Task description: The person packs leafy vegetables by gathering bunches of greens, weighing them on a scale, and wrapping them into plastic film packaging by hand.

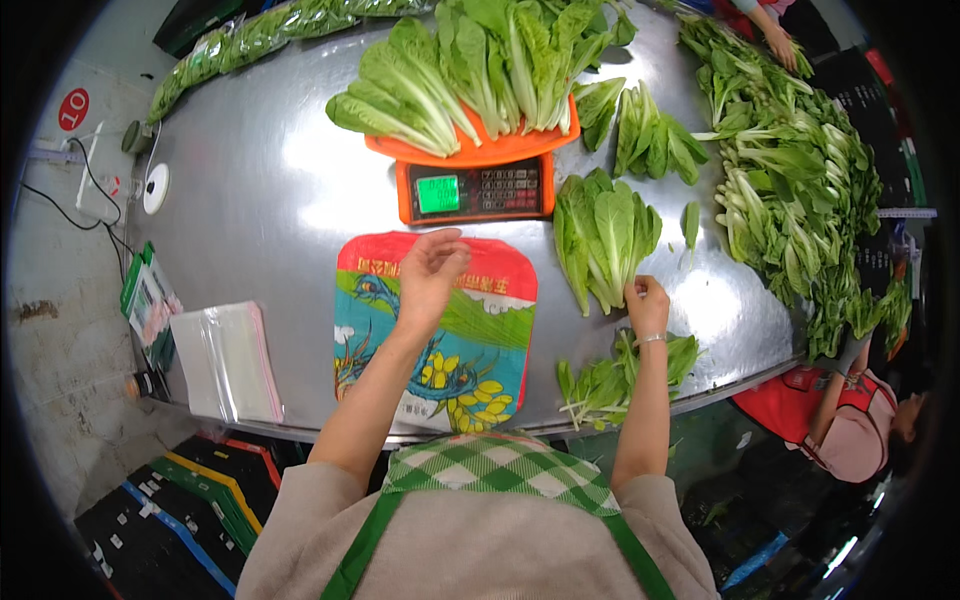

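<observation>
My left hand (433, 270) hovers over a colourful printed mat (480, 322), fingers loosely curled and nothing in them. At the stem end of a bunch of leafy romaine lettuce (606, 232), my right hand (646, 304) pinches a stalk; the fingertips are partly hidden. That bunch lies on the steel table (300, 255) to the right of an orange digital scale (475, 187) with a lit green display. Several romaine bunches (517, 67) rest on the scale's orange tray (480, 146), their leaves overhanging its far side. Loose greens (600, 386) lie by my right forearm.
A long heap of greens (795, 180) covers the table's right side, where co-workers' hands (780, 45) reach in. More lettuce (652, 139) lies beside the scale. Clear plastic bags (225, 364) sit at left; bagged greens (247, 49) line the far edge.
</observation>
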Demonstrator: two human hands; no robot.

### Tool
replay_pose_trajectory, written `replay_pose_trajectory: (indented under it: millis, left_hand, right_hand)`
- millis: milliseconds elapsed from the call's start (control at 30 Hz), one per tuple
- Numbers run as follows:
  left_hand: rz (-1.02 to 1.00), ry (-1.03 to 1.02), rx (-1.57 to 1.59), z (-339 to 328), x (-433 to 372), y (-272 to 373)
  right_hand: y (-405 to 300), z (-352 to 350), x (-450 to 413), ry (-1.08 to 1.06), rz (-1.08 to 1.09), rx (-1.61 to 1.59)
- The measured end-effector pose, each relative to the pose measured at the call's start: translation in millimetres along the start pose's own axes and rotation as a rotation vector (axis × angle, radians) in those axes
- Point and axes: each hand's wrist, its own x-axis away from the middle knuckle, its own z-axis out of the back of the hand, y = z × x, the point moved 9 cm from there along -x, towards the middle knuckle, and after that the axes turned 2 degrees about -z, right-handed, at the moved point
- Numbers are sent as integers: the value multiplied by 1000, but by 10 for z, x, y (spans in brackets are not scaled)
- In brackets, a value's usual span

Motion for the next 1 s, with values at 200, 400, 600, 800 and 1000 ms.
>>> replay_pose_trajectory:
  millis: [200,400,600,800,1000]
  left_hand:
    - [-41,203,119,435,-461,401]
    - [-14,220,131,549,-875,978]
    - [250,59,95,487,-1270,828]
    - [279,114,-134,236,-1437,968]
    - [37,96,-51,-94,-1749,982]
  right_hand:
    - [-19,64,-35,-74,-6,-22]
    - [-1364,338,-467,-191,141,-726]
    - [-2580,-205,-1434,-237,272,-158]
    - [-2969,-561,-1498,-352,264,226]
    - [-3110,-655,-1459,-317,274,-17]
